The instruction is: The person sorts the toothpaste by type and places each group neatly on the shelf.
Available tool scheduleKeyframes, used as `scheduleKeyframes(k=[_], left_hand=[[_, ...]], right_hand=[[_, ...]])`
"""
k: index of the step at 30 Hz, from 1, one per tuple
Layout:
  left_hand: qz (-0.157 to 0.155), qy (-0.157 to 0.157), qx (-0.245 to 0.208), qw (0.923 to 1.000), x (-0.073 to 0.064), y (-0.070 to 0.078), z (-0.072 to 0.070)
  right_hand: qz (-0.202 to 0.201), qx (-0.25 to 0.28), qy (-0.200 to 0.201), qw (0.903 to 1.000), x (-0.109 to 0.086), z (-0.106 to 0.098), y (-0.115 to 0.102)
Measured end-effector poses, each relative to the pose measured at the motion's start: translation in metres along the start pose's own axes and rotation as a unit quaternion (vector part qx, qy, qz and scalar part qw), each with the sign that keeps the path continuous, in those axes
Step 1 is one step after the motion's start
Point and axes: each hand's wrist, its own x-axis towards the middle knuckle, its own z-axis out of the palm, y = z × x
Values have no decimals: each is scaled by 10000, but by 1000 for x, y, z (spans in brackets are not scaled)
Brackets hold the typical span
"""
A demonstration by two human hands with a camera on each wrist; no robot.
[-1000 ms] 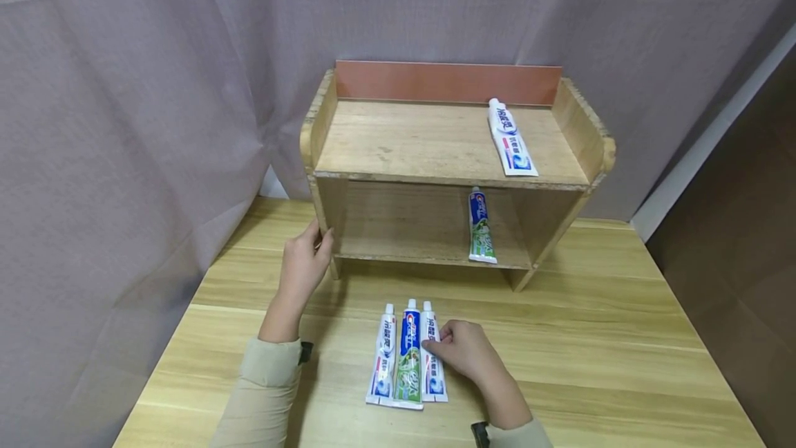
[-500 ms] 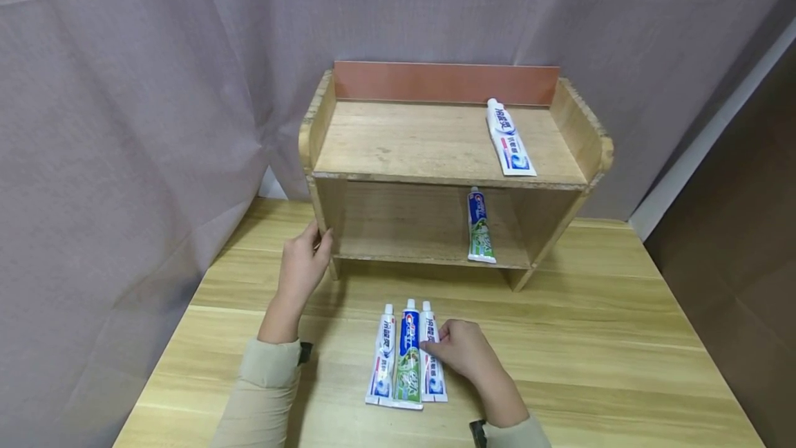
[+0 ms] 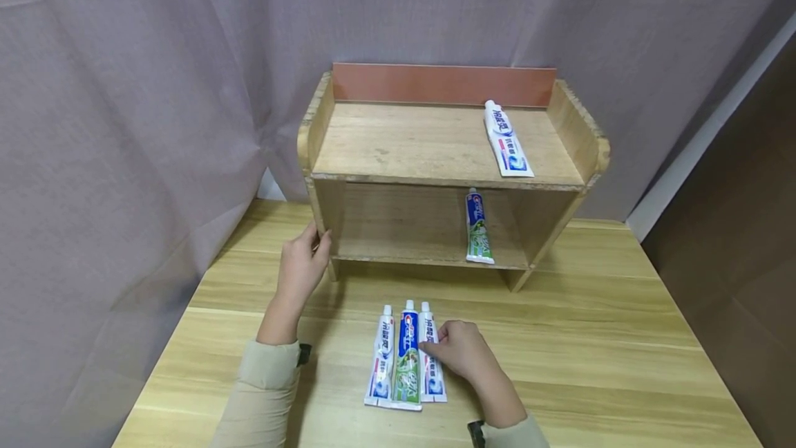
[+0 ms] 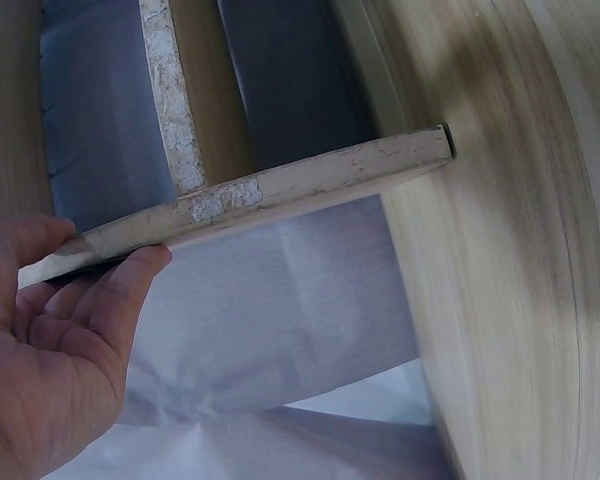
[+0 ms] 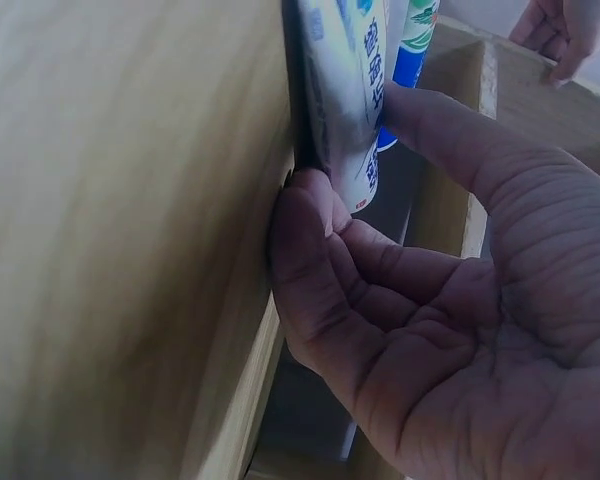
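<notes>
My left hand point(image 3: 300, 265) grips the left side panel of a small wooden shelf point(image 3: 404, 147); in the left wrist view thumb and fingers lie on either side of the panel edge point(image 4: 280, 190). Three toothpaste tubes lie side by side on the table, caps toward the shelf. My right hand point(image 3: 466, 351) pinches the rightmost one, a white toothpaste tube point(image 3: 433, 386), between thumb and fingers at its right side. The thumb reaches the edge of the blue-green toothpaste tube point(image 3: 408, 358) in the middle. Leftmost lies another white toothpaste tube point(image 3: 382, 358).
On the upper shelf a white toothpaste tube point(image 3: 506, 140) lies toward the right. A blue-green toothpaste tube point(image 3: 478, 227) lies below it on the lower shelf. Grey curtain point(image 3: 155, 123) hangs behind and left, and a brown panel point(image 3: 734, 192) stands right of the wooden table point(image 3: 591, 337).
The head view has shifted very slightly. Both hands keep their places, the left on the shelf panel and the right on the white toothpaste tube, and the tubes have not visibly moved.
</notes>
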Motion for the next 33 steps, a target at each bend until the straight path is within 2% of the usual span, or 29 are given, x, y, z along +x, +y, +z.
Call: scheduleKeyframes(k=[9,16,25,33], left_hand=[[102,-68,-28,9999,-1,-1,1],[29,-118,-6,9999,-2,-2,0],[19,-77,21,10000,-2,-2,-1],[80,-112,-21,9999,-1,-2,-2]], right_hand=[[40,60,82,9999,0,-2,2],[181,155,30,9997,1,-2,5],[163,282,117,9994,4,-4,11],[231,395,126,9989,5,-6,11]])
